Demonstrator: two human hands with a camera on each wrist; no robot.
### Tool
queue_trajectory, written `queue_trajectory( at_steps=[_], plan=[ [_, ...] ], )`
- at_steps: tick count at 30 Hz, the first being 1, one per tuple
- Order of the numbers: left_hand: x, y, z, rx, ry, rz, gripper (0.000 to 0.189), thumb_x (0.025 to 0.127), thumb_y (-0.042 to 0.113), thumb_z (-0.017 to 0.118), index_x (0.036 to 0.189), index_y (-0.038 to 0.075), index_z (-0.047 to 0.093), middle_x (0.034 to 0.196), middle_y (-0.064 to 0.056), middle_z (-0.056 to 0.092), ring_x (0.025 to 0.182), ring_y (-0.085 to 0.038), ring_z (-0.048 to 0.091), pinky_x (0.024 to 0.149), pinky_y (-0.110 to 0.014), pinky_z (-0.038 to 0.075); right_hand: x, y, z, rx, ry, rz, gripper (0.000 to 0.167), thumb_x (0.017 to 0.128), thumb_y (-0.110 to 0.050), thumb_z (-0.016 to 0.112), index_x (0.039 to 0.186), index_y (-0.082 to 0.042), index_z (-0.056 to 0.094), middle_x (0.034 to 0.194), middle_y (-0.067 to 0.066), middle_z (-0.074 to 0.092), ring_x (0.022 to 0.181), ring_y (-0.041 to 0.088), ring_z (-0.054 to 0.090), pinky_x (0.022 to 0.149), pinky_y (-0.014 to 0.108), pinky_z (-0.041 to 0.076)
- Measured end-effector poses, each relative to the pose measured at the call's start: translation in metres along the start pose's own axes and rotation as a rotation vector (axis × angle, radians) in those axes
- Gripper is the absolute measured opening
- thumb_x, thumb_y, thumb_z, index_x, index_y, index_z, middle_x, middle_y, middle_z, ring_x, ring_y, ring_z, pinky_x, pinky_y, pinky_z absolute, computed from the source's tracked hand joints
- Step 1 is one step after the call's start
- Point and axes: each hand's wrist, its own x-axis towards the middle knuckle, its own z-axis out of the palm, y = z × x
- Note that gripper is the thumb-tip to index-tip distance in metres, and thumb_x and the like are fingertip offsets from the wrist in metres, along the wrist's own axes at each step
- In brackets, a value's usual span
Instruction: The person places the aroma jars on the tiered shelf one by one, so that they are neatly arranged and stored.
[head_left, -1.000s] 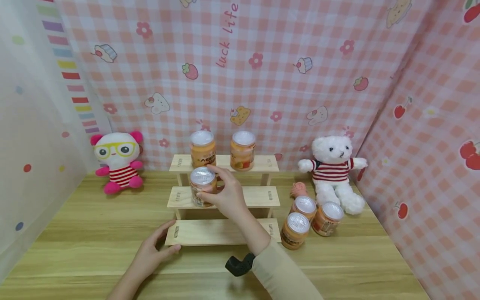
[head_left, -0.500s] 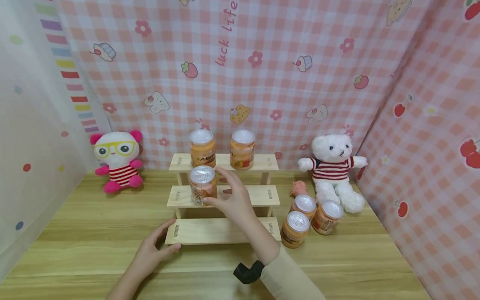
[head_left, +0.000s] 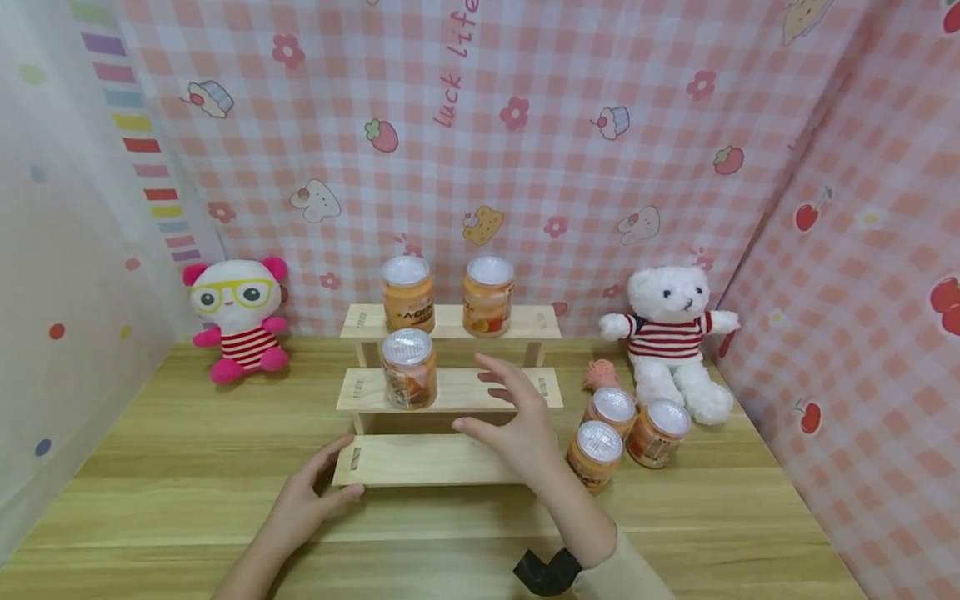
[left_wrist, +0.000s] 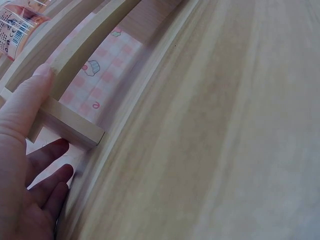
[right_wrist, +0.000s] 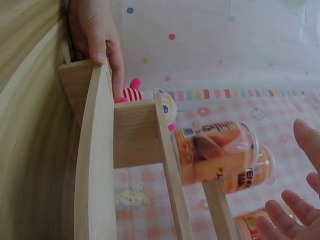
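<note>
A three-step wooden display rack (head_left: 420,460) stands on the table. At the left end of its lowest step, my left hand (head_left: 303,502) grips the board, thumb at the front edge and fingers round the side; the left wrist view shows this thumb (left_wrist: 27,102) close up. My right hand (head_left: 521,433) hovers over the right part of the rack, fingers spread and holding nothing. Just left of it, an orange fruit jar (head_left: 409,371) with a clear lid stands upright on the middle step. Two similar jars stand on the top step, a left jar (head_left: 408,296) and a right jar (head_left: 488,297).
Three more jars cluster on the table right of the rack, the front jar (head_left: 595,457) close to my right forearm. Behind them lie a small pink ball (head_left: 599,374) and a white teddy bear (head_left: 665,342). A panda plush (head_left: 240,321) sits at the left, before a checked curtain (head_left: 525,167).
My right hand has let go of the jar on the middle step and drawn back to the right, its fingers spreading. The jar stays there. My left hand keeps its place.
</note>
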Motion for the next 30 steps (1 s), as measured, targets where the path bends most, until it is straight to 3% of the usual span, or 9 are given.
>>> queue_trajectory(
  at_steps=[9,15,24,30],
  plan=[
    [-0.002,0.004,0.000,-0.001,0.003,0.007,0.074,0.076,0.021,0.082,0.141,0.010,0.047,0.131,-0.017,0.056,0.119,-0.032,0.050,0.099,-0.051,0.034,-0.022,0.010,-0.031,-0.057,0.066,-0.069,0.074,0.063,0.008,0.084,0.129,0.000,0.053,0.124,0.016,0.057,0.109,0.031,0.055,0.091,0.045,0.046],
    [-0.003,0.006,0.000,-0.015,0.003,0.020,0.073,0.077,0.020,0.081,0.141,0.011,0.047,0.133,-0.019,0.054,0.120,-0.034,0.049,0.100,-0.053,0.033,-0.038,0.019,-0.058,-0.085,0.107,-0.064,0.072,0.063,0.007,0.084,0.129,-0.002,0.056,0.122,0.012,0.059,0.111,0.022,0.054,0.095,0.027,0.043],
    [-0.001,0.000,0.001,-0.006,0.006,0.011,0.074,0.076,0.021,0.082,0.140,0.011,0.048,0.131,-0.016,0.056,0.119,-0.033,0.050,0.099,-0.053,0.035,-0.057,0.038,-0.095,-0.056,0.158,-0.040,0.074,0.059,0.018,0.081,0.127,0.002,0.056,0.127,0.005,0.056,0.114,0.015,0.053,0.095,0.022,0.042],
    [-0.001,0.001,0.000,-0.005,0.005,0.021,0.073,0.077,0.023,0.082,0.140,0.011,0.048,0.129,-0.018,0.057,0.118,-0.035,0.051,0.098,-0.056,0.035,-0.068,0.050,-0.119,-0.126,0.183,-0.045,0.074,0.058,0.022,0.079,0.126,0.008,0.054,0.128,0.014,0.055,0.113,0.010,0.052,0.096,0.020,0.040]
  ],
)
